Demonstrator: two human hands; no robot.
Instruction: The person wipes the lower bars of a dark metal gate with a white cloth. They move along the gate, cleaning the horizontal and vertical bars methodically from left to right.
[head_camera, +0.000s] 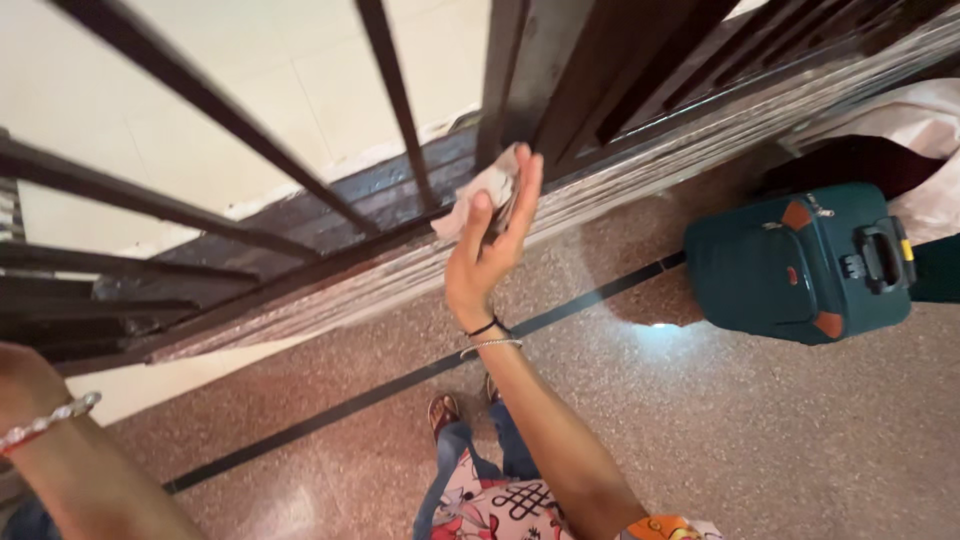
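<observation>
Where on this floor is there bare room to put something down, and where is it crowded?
Bare speckled floor lies right of the right hand's forearm, below the teal suitcase. A second patch lies between the black floor line and the gate sill. It is crowded at the suitcase and around the sandalled foot. The right hand presses a cloth on the gate.

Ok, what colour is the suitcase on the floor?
Dark teal, with orange-brown corner patches and a black handle; the suitcase shows in the head view, at right.
</observation>
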